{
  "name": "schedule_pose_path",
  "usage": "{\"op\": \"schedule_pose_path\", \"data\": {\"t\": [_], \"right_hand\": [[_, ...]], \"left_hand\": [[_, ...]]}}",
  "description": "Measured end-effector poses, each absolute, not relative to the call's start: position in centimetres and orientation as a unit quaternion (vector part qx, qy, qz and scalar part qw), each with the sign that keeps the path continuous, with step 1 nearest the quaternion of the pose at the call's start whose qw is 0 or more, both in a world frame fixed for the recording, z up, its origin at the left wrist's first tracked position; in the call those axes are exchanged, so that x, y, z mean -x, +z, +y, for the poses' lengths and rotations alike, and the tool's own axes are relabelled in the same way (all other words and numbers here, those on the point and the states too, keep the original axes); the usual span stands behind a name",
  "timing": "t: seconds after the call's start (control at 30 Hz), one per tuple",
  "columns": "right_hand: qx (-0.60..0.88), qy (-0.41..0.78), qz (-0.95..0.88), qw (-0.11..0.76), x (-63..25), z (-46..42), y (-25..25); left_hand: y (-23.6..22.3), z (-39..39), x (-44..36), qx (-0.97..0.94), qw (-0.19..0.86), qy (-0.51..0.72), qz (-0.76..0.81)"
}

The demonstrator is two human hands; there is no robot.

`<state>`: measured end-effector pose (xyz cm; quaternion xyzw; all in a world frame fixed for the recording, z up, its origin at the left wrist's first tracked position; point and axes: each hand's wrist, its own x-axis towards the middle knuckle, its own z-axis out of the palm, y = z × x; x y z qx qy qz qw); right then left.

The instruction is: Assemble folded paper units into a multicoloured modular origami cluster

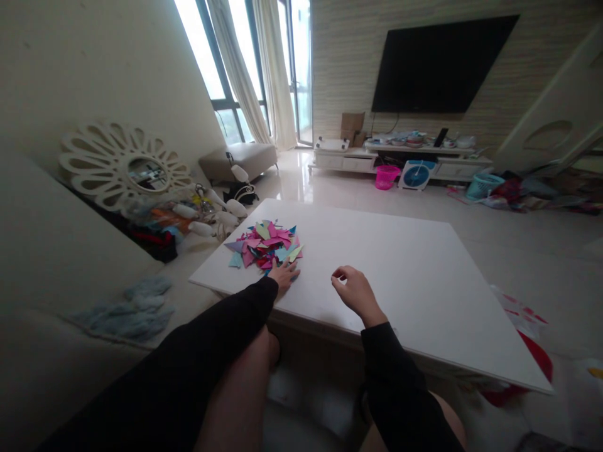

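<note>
In the head view, a pile of paper scraps (268,242), pink, purple, green and blue, lies at the left end of the white counter (396,263). The left hand (283,277) is at the pile's near edge, its fingers spread wide, the tips touching or just beside the scraps. The right hand (354,292) is over the bare counter, well apart from the pile, its fingers curled toward the thumb with a narrow gap; whether they hold anything, I cannot tell. Beyond stand a pink basket (387,178) and a fan (417,175).
</note>
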<state>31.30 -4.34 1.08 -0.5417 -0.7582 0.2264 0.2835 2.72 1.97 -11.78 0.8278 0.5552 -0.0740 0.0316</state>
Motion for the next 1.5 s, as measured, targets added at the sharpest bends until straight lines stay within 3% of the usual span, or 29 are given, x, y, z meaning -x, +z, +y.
{"op": "schedule_pose_path", "data": {"t": [0.5,0.7,0.93,1.27,1.5], "right_hand": [[0.536,0.214,-0.783,0.234,-30.4,-3.7,0.1],[0.529,0.22,-0.787,0.228,-29.6,-3.8,-0.1],[0.532,0.23,-0.787,0.213,-29.2,-4.0,-0.7],[0.546,0.241,-0.779,0.189,-30.2,-3.2,-1.4],[0.54,0.229,-0.788,0.188,-30.0,-3.3,-1.6]], "left_hand": [[-11.6,3.3,7.8,-0.83,-0.021,-0.034,0.556],[-10.1,3.7,4.2,-0.875,0.026,0.005,0.484],[-12.9,7.7,-1.9,-0.869,0.053,0.002,0.492],[-14.5,13.9,2.3,-0.799,0.018,0.028,0.6],[-10.5,12.8,1.5,-0.849,0.029,0.048,0.525]]}}
